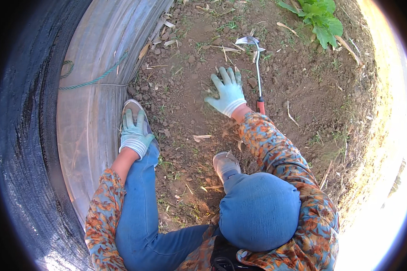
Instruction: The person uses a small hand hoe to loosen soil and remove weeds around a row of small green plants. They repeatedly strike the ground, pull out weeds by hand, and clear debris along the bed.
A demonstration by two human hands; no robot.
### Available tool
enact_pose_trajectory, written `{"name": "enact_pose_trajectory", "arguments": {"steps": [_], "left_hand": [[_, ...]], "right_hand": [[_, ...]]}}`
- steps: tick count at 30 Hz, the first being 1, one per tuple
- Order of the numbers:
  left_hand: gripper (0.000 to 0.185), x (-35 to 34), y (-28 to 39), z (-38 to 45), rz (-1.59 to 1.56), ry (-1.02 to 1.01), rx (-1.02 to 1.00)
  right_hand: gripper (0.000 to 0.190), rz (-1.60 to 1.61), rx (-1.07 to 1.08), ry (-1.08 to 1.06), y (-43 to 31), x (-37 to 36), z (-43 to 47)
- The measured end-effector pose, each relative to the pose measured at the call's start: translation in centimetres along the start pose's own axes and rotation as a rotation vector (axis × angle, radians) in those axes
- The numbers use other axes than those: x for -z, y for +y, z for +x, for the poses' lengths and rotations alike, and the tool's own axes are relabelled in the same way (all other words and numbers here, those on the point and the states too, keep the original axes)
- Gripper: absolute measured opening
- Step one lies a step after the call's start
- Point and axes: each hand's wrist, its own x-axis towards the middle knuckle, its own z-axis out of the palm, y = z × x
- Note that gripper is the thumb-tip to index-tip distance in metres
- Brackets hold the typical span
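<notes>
My right hand, in a pale gloved covering with dirt-stained fingertips, is spread palm down over the brown soil. Bits of dry weed show by its thumb; whatever is under the palm is hidden. Just right of this hand lies a hand hoe with a bent metal neck and a red handle, whose lower end my sleeve covers. My left hand, gloved likewise, rests on top of my left shoe with its fingers slightly apart and nothing held.
Clear plastic sheeting rises along the left, with green rope across it and dark netting beyond. A leafy green plant grows at the upper right. Dry straw and small weeds dot the ground. My right shoe stands on the soil.
</notes>
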Motion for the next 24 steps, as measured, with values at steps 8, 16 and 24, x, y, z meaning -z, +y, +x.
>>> {"name": "enact_pose_trajectory", "arguments": {"steps": [8, 16, 24], "left_hand": [[0.101, 0.0, 0.0, -0.1, 0.055, -0.001, -0.004], [0.101, -0.1, 0.0, 0.1, 0.05, -0.015, 0.002], [0.106, -0.9, -0.6, 0.2, 0.009, 0.04, -0.001]], "right_hand": [[0.081, 0.012, 0.338, -0.217, -5.0, -0.5, -0.7], [0.074, 0.086, 0.459, -0.401, 1.4, 4.0, -15.7], [0.056, 0.036, 0.558, -0.439, 0.9, 2.5, -9.1]]}}
